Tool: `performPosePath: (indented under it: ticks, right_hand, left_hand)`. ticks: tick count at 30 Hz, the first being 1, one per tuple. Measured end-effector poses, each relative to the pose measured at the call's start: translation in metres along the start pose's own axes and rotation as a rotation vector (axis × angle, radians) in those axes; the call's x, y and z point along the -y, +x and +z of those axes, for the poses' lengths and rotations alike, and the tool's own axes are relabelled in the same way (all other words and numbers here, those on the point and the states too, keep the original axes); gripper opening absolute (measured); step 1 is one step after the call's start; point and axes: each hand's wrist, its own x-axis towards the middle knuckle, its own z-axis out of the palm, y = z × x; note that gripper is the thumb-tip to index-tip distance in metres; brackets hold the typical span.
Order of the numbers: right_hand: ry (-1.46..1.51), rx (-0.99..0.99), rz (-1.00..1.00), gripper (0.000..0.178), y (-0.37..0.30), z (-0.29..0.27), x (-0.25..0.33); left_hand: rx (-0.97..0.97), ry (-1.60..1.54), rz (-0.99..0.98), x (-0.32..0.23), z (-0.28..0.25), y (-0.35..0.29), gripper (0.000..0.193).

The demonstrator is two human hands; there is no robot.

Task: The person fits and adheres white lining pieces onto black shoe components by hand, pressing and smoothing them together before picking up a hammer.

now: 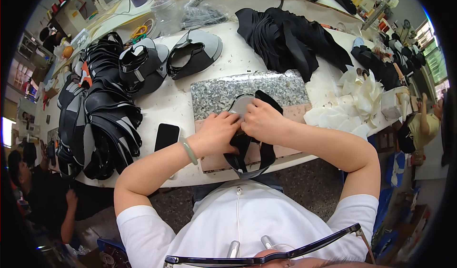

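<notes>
A black and grey shoe upper point(243, 159) lies over the near edge of the work board, its grey toe pointing away from me. My left hand point(216, 132) grips its left side, fingers bent near the toe and thumb lower down. My right hand point(263, 120) is closed at the grey toe piece, fingertips pressed together; what exactly they pinch is hidden. Both hands nearly meet there. Another black piece point(269, 100) shows just beyond my right hand. Under the work sits a board, speckled grey stone point(214, 94) at the far part and pinkish point(297, 113) nearer me.
A black phone point(167, 136) lies left of the board. Stacked shoe uppers point(107, 111) fill the left side, with two shaped uppers point(194, 54) farther back. Black cut pieces point(290, 37) are heaped behind the board, white pieces point(350, 106) to its right. Other people sit at both sides.
</notes>
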Motion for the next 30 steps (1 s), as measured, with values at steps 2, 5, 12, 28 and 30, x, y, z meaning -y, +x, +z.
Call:
performPosePath:
  ticks: [2,5,12,28,30]
  right_hand:
    - [-0.026,-0.004,-0.082,0.01,-0.004,-0.008,0.008]
    - [-0.028,0.08,-0.284,0.011,-0.018,-0.028,0.035]
    - [-0.023,-0.023,-0.025,0.008,-0.035,-0.035,0.018]
    - [0.69,0.456,0.198,0.032,0.006,-0.056,-0.008]
    - [0.788,0.557,0.175,0.039,0.025,-0.06,-0.023]
  left_hand:
    - [0.066,0.03,-0.006,-0.001,-0.003,0.001,0.072]
    - [0.086,0.104,0.007,-0.002,0.001,0.002,0.071]
    - [0.024,0.148,0.054,-0.005,-0.006,0.005,0.08]
    - [-0.041,-0.3,0.037,0.001,0.016,-0.016,0.104]
    - [-0.242,-0.227,0.063,0.001,0.021,-0.027,0.103]
